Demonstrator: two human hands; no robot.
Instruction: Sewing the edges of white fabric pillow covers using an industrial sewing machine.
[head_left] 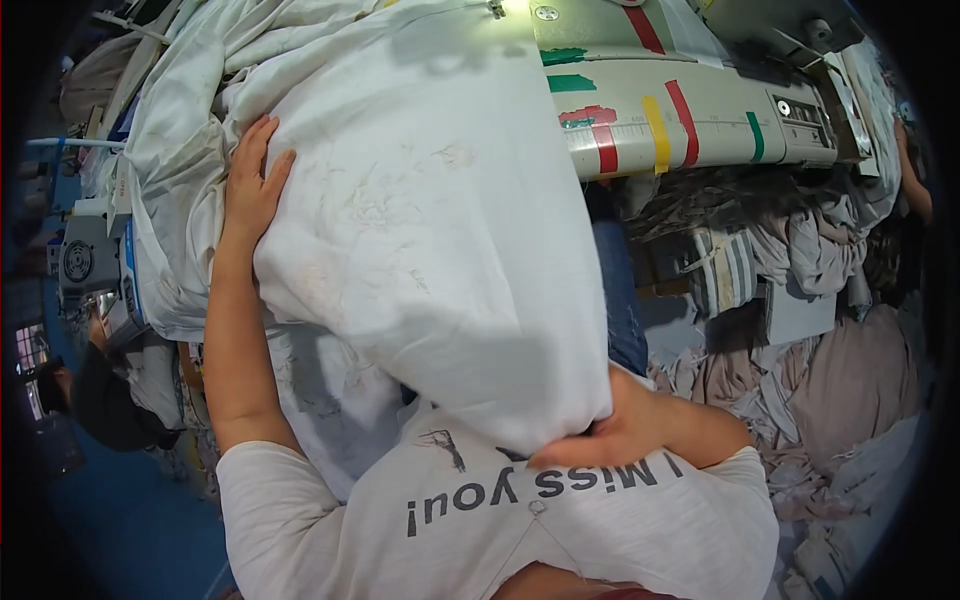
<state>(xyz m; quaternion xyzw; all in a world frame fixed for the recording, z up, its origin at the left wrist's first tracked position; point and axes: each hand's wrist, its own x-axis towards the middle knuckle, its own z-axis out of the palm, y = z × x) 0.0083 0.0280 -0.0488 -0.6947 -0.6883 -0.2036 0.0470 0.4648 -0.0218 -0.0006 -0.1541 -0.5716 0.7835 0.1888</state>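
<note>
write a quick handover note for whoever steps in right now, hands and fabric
Left hand: flat, fingers spread, on the far left side of the large white embroidered fabric piece, where it bunches.
Right hand: gripping the near lower edge of the same fabric, close to the body.
Fabric: draped from the grey sewing-machine table with coloured tape strips down to the lap; it hides the needle area.
Done: fabric is spread and held at both ends.
Left: cannot tell whether any seam is sewn.
Nearby: pile of beige and grey cloth scraps on the right.

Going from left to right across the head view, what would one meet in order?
Grey machine at the left edge → left hand → white fabric → right hand → heap of beige and grey cloth.
</note>
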